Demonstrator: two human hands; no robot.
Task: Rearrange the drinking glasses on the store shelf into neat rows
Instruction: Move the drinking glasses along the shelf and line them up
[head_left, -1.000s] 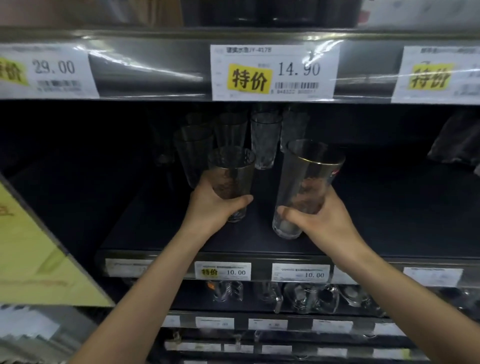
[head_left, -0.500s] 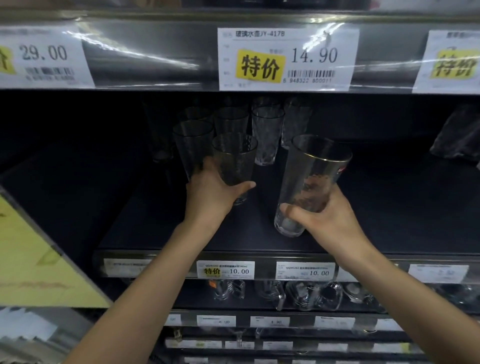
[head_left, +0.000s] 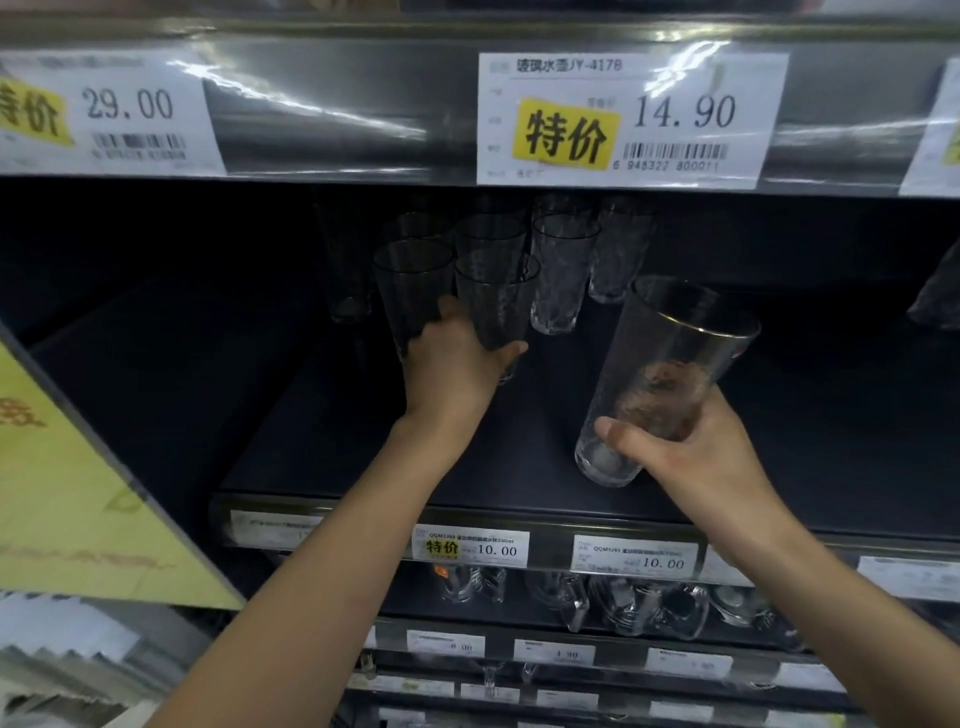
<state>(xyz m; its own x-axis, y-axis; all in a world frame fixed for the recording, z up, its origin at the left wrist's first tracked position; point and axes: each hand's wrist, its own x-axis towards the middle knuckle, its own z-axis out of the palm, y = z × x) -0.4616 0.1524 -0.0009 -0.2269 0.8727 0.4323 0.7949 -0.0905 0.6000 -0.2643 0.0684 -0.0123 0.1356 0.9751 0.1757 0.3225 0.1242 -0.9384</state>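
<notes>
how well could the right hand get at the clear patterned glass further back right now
Probably not yet: the right hand grips the tall gold-rimmed glass. The shelf between it and the patterned glass looks free, so it likely could after setting that down.

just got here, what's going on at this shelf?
A person is tidying drinking glasses on a dark store shelf. The left hand grips a smoky grey tumbler next to the group of clear glasses at the back. The right hand holds a tall clear glass with a gold rim, tilted, near the shelf's front edge. Whether its base touches the shelf is unclear. The rows are not neat yet.
</notes>
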